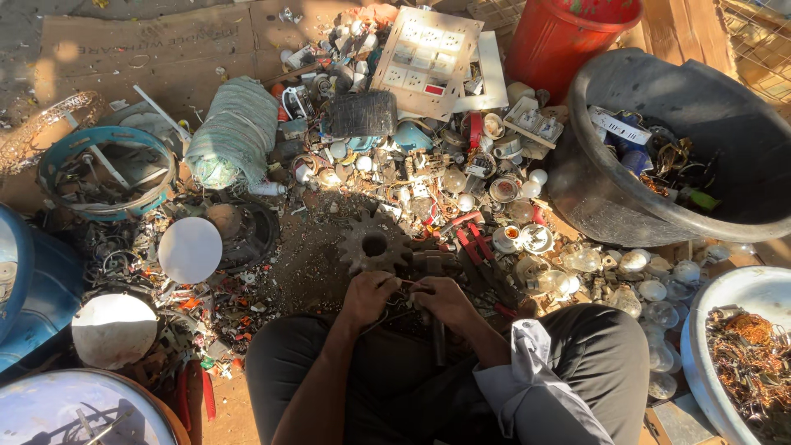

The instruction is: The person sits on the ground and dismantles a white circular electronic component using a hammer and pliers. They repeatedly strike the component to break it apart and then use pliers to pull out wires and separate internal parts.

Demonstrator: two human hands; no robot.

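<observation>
We see both hands close together just above the person's lap, at the near edge of the scrap-strewn floor (313,264). The left hand (368,298) is curled narrow around a small piece of wire scrap (401,306), and the right hand (442,301) is closed on the same piece from the other side, so the scrap lies between the two hands and touches both. What exactly the piece is we cannot tell; thin wires trail from it below the left hand. A dark metal bar (438,339) runs down from under the right hand across the lap.

Just beyond the hands lies a rusty toothed gear (375,243), near the knuckles but apart from them. Red-handled cutters (474,243) lie just right of the gear. Glass bulbs (634,276) are heaped to the right. A black tub (610,206) of scrap stands towards the far right corner, a red bucket (560,41) behind it. A white disc (190,249) lies to the left.
</observation>
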